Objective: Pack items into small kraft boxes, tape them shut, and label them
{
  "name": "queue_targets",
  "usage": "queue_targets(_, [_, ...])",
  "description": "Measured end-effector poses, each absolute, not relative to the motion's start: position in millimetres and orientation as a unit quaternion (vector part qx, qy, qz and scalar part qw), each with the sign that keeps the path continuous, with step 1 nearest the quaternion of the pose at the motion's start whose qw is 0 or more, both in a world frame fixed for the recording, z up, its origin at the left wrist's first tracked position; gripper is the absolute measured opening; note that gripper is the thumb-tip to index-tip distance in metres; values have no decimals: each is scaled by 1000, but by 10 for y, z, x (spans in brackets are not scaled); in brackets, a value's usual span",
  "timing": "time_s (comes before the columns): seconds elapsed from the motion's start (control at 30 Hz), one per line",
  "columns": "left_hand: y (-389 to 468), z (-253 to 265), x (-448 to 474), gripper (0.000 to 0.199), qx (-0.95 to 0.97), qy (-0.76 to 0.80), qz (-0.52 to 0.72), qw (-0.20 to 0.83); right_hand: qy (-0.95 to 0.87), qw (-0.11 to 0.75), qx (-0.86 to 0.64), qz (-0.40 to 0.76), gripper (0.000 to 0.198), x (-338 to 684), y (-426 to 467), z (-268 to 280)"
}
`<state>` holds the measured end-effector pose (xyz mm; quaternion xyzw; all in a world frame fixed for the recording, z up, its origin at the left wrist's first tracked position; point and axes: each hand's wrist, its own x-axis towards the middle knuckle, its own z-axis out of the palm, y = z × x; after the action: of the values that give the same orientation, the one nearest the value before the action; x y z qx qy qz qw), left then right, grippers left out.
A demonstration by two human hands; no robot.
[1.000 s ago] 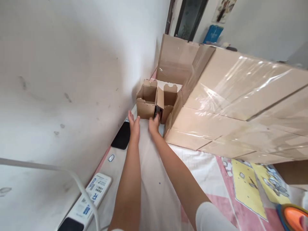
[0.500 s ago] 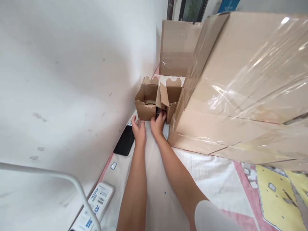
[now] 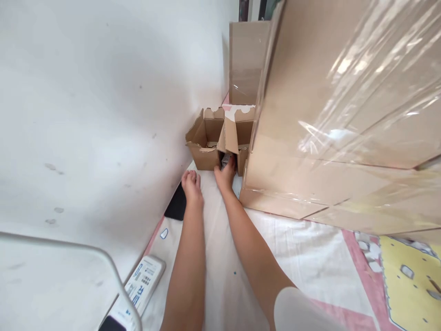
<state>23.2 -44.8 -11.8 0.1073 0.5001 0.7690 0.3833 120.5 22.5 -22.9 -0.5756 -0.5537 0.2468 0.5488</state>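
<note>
Two small open cardboard boxes stand side by side at the wall, a left box (image 3: 206, 159) and a right box (image 3: 243, 161), with upright flaps leaning between them. In the gap under the flaps my right hand (image 3: 225, 178) is closed around a small pale printed box (image 3: 226, 159); part of it is hidden by my fingers and the flaps. My left hand (image 3: 191, 185) is at the near left corner of the left box, its fingers curled in with nothing seen in them. Below it lies a black phone-like slab (image 3: 176, 204), partly covered by my wrist.
A large plastic-wrapped carton (image 3: 330, 138) rises close on the right, with another carton (image 3: 246, 64) behind. A white wall (image 3: 103, 115) bounds the left. A white package with blue print (image 3: 143, 280) and a pale bent tube (image 3: 99, 255) are at lower left. Patterned cloth (image 3: 275, 243) lies underneath.
My left hand has drawn slightly left and its fingers have curled in. The flaps between the boxes have shifted, and the printed face of the small box now shows at my right hand.
</note>
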Motion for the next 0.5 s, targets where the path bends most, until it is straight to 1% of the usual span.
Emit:
queue_targets(0.07, [-496, -62, 133, 40, 67, 488, 767, 411, -549, 542, -585, 250, 76, 1213, 221, -204])
queue_targets(0.2, [-536, 68, -14, 39, 17, 487, 746, 453, -539, 542, -587, 265, 71, 1237, 210, -144])
queue_targets(0.37, [-486, 116, -80, 46, -6, 518, 721, 459, -540, 556, -566, 280, 69, 1276, 201, -91])
queue_targets(0.5, [-431, 98, -110, 50, 28, 544, 711, 445, -545, 562, -554, 282, 70, 1279, 187, -79])
